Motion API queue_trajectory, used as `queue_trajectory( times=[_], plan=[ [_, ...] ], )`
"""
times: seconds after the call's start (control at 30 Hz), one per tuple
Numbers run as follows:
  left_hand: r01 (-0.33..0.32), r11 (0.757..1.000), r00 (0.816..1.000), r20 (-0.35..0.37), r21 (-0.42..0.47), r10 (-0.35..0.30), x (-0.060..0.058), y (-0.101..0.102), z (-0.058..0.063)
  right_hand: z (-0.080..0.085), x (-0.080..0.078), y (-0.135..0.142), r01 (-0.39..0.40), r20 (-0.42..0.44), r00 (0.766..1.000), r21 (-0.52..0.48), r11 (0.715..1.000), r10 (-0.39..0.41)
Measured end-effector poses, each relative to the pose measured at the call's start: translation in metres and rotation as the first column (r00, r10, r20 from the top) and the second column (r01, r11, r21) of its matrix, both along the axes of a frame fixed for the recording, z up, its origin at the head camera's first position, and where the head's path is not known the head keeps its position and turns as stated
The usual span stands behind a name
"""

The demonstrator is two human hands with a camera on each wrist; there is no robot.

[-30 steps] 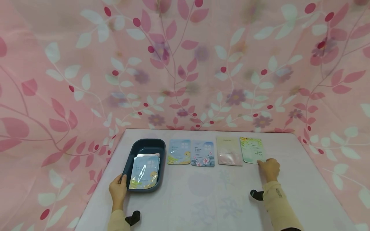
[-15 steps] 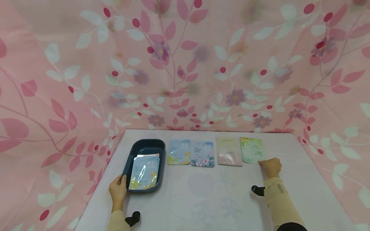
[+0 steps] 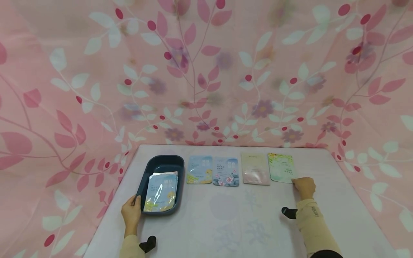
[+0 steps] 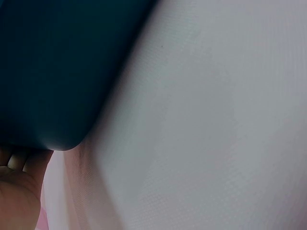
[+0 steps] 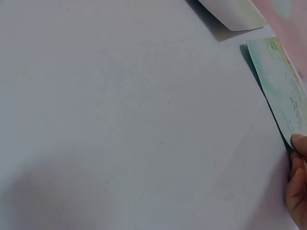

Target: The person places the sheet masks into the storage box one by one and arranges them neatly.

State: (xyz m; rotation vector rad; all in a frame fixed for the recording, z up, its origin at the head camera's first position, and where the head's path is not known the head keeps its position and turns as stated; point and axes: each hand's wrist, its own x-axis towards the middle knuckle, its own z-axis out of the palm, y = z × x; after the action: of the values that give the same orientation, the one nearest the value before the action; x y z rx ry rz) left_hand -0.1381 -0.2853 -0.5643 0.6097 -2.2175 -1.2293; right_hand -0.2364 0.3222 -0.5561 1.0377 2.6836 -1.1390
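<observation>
Left hand (image 3: 131,212) gripped the tray (image 3: 166,163) by its side; right hand (image 3: 305,187) pinched the green packet (image 3: 281,167) at one corner.

The tray (image 3: 166,164) at left looks like smooth plastic, its outer wall dark with a soft sheen at the rounded corner, and the top packet (image 3: 159,193) in it is slick, glossy film with bright white glare streaks. In the row to the right, the beige packet (image 3: 256,168) has a shiny lower half, while the green packet (image 3: 281,167) at the far right looks smooth and more matt, perhaps coated paper or film. Matt cloth makes up the sleeves (image 3: 316,227), and the white table cover (image 3: 196,222) shows a fine, slightly rough grain.
</observation>
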Motion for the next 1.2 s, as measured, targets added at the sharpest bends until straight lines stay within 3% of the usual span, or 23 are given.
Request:
queue_trajectory(
  times=[0.07, 0.13, 0.2, 0.27, 0.33, 0.5, 0.8, 0.93, 1.1, 1.2],
  plan=[
    [0.005, 1.000, 1.000, 0.000, 0.005, -0.005, 0.000, 0.000, 0.001, -0.002, 0.000, 0.005, -0.001, -0.015, 1.000, -0.021, 1.000, 0.001],
    [0.005, 1.000, 1.000, 0.002, 0.009, -0.005, 0.000, 0.000, 0.001, -0.004, -0.001, 0.009, 0.028, -0.031, 0.999, -0.137, 0.990, -0.032],
    [0.005, 1.000, 1.000, 0.002, 0.008, -0.005, 0.001, 0.000, 0.001, -0.006, -0.002, 0.013, 0.070, -0.032, 0.996, -0.266, 0.962, -0.081],
    [0.003, 1.000, 1.000, 0.002, 0.007, -0.003, 0.001, 0.000, 0.002, -0.008, -0.002, 0.016, 0.121, -0.026, 0.990, -0.386, 0.915, -0.142],
    [0.003, 1.000, 1.000, 0.001, 0.010, -0.003, 0.001, 0.001, 0.002, -0.009, -0.002, 0.017, 0.152, -0.025, 0.983, -0.439, 0.886, -0.181],
    [0.006, 1.000, 1.000, -0.004, 0.019, -0.006, 0.002, 0.001, 0.002, -0.006, 0.000, 0.015, 0.202, -0.012, 0.970, -0.510, 0.836, -0.241],
    [0.006, 1.000, 1.000, -0.015, -0.003, -0.006, 0.002, 0.001, 0.001, 0.003, 0.011, 0.012, 0.186, -0.068, 0.940, -0.719, 0.669, -0.334],
    [0.002, 1.000, 1.000, -0.019, 0.001, -0.002, 0.002, 0.000, 0.001, 0.007, 0.017, 0.010, 0.180, -0.085, 0.926, -0.758, 0.627, -0.368],
    [0.004, 1.000, 1.000, -0.016, 0.009, -0.004, 0.001, 0.000, 0.002, 0.011, 0.026, 0.009, 0.181, -0.102, 0.911, -0.772, 0.609, -0.400],
    [0.005, 1.000, 1.000, -0.015, 0.011, -0.005, 0.001, 0.000, 0.002, 0.016, 0.031, 0.007, 0.181, -0.115, 0.891, -0.797, 0.576, -0.440]
  ],
)
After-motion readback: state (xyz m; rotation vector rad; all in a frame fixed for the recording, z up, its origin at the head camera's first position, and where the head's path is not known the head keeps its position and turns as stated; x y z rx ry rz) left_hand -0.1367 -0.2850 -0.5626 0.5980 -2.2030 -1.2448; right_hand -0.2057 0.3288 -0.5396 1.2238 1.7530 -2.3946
